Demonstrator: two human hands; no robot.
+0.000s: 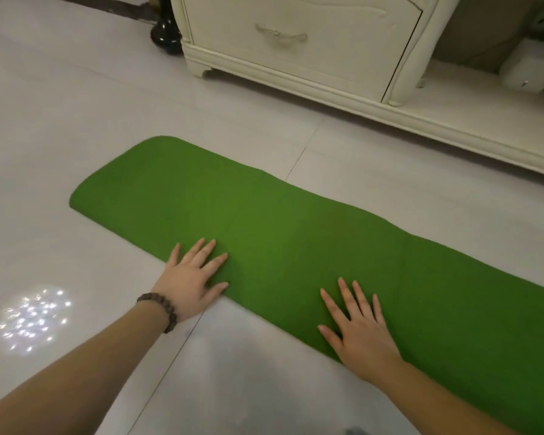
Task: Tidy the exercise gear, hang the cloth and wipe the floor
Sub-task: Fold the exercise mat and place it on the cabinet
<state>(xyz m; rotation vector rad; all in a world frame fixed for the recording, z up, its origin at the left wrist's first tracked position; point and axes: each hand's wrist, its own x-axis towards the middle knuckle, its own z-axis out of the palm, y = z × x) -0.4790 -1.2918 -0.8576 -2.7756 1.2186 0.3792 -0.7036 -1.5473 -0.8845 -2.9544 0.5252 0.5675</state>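
Observation:
A green exercise mat [280, 221] lies flat on the pale tiled floor, running from the middle left towards the lower right edge. My left hand [192, 274], with a bead bracelet on its wrist, rests flat on the mat's near edge with fingers spread and straight. Further right, my right hand [358, 328] lies flat on the mat too, palm down with fingers straight. Neither hand holds anything.
A cream cabinet [311, 42] with a drawer and low plinth stands along the back. A dark rounded object [165, 34] sits on the floor at its left corner. A white box [528, 70] rests on the cabinet's shelf at right. Light glints on the floor [35, 321] at left.

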